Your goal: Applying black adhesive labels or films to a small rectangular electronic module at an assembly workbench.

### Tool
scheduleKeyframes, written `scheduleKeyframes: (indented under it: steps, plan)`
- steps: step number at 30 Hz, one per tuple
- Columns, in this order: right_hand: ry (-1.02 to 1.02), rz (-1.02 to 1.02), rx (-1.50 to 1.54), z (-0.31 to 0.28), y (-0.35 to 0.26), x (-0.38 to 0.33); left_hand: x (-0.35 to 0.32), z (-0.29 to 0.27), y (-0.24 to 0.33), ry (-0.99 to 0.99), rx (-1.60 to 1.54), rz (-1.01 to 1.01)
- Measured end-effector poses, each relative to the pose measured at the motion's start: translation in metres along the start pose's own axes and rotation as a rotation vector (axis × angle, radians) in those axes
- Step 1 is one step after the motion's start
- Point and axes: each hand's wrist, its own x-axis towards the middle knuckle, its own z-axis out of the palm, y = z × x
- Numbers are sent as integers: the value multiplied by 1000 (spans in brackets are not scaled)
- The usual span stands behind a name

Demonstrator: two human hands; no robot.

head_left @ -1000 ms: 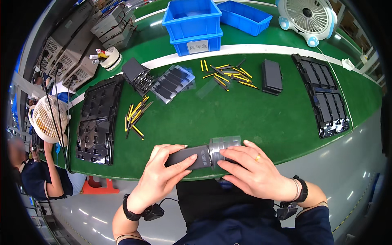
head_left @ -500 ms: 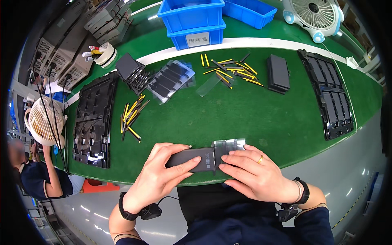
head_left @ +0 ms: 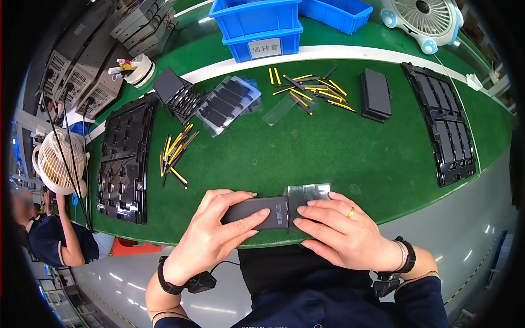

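Note:
A flat dark-grey rectangular battery (head_left: 252, 212) with small pale print lies at the near edge of the green table. My left hand (head_left: 210, 232) grips it, with the thumb across its top face and the fingers along the far side. Against the battery's right end is a black sheet with clear film (head_left: 309, 192), the shiny film showing beyond my fingertips. My right hand (head_left: 347, 232) holds this sheet, its fingers pressed over the top and the thumb at the near side. Those fingers cover much of the sheet, so how it joins the battery is hidden.
Black trays (head_left: 124, 158) stand left and right (head_left: 445, 128). Yellow-black strips (head_left: 176, 150) lie in two heaps, near clear sheets with black pieces (head_left: 229, 104). Stacked dark batteries (head_left: 375, 94), blue bins (head_left: 261, 45) and a fan (head_left: 424, 22) sit farther back. Another person (head_left: 65, 238) is at left.
The view has shifted very slightly. Both hands keep the same grip, and the battery and sheet stay in nearly the same place.

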Motion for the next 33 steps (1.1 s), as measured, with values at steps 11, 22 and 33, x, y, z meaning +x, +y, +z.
scheduleKeyframes:
  steps: [11,22,33]
  plan:
    - [5,15,25,1,-1,-1,-1,1,3,-7,2,-44]
    - [2,22,25,0,-2,-1,3,-5,7,-42,21,-23]
    - [5,19,38,-1,-1,-1,7,-7,11,-61,3,-45]
